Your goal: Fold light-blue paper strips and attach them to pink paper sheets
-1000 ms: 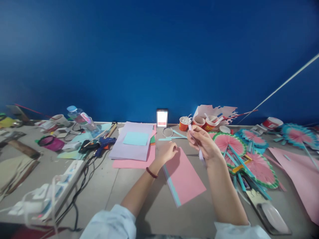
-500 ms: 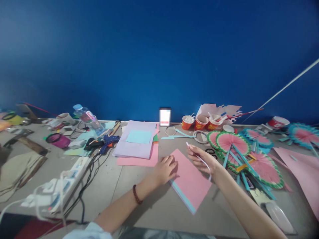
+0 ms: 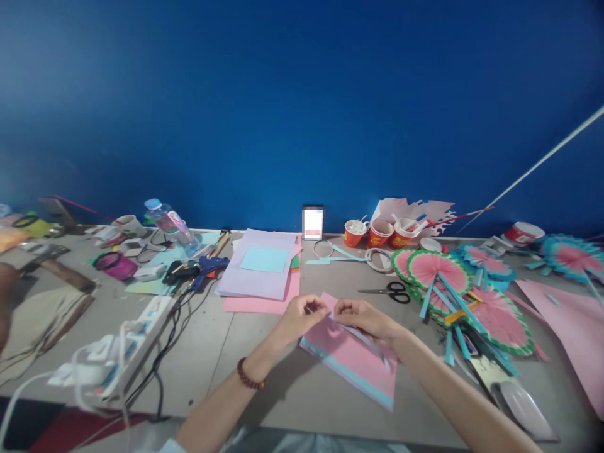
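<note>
Before a smooth blue wall [image 3: 302, 113], scissors [image 3: 396, 292] and pleated fans [image 3: 438, 273] flank the pink paper [image 3: 352, 368] (blue-edged); over it, left fingertips [image 3: 325, 313] and right fingertips [image 3: 336, 314] pinch a thin pale strip [image 3: 363, 338].

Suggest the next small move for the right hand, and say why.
I'd probably ease the right hand down so the thin pale strip rests flat on the pink paper sheet: its pinched end is raised, its length trails slantwise over the sheet, and the left hand is close enough to steady it.
</note>
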{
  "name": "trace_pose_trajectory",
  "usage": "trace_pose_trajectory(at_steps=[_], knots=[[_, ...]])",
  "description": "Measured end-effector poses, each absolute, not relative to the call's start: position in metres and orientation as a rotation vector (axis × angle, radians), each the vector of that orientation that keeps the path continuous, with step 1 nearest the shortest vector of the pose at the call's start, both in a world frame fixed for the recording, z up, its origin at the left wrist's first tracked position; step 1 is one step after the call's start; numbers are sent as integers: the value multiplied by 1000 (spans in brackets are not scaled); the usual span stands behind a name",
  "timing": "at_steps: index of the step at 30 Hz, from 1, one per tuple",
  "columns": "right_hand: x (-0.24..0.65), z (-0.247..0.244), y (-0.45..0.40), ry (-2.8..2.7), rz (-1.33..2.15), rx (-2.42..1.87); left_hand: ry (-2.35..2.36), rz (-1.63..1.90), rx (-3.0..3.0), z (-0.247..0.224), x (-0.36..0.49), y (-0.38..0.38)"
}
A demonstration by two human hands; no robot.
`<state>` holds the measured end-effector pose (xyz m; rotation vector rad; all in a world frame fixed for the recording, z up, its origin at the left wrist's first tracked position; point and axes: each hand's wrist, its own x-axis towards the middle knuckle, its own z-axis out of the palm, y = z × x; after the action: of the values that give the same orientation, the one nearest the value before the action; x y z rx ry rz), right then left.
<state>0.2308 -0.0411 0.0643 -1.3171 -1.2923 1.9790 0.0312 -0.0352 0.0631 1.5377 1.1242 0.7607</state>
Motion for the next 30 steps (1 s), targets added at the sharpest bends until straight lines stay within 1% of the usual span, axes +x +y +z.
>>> trace_pose_trajectory(at_steps=[3,8,13,16,22,26,30], knots=[[228,65,-42,-1299,1961,-1353,1119,745,1461,58,32,-34],[228,62,-45,-1183,2085,-1310,1079,789,1415,63,28,-34],[234,56,-48,-1242,2006,-1252,1088,846,1351,75,21,-28],[241,54,-50,-1215,1995,-1310,1115,877,1348,75,15,-23],[254,56,-47,-1326,1712,-1591,1211,866,1443,55,16,-14],[256,51,-44,-1385,1552,-1672,1247,920,1441,39,27,-15],[255,48,-41,-1401,1496,-1689,1221,960,1269,29,36,-20]])
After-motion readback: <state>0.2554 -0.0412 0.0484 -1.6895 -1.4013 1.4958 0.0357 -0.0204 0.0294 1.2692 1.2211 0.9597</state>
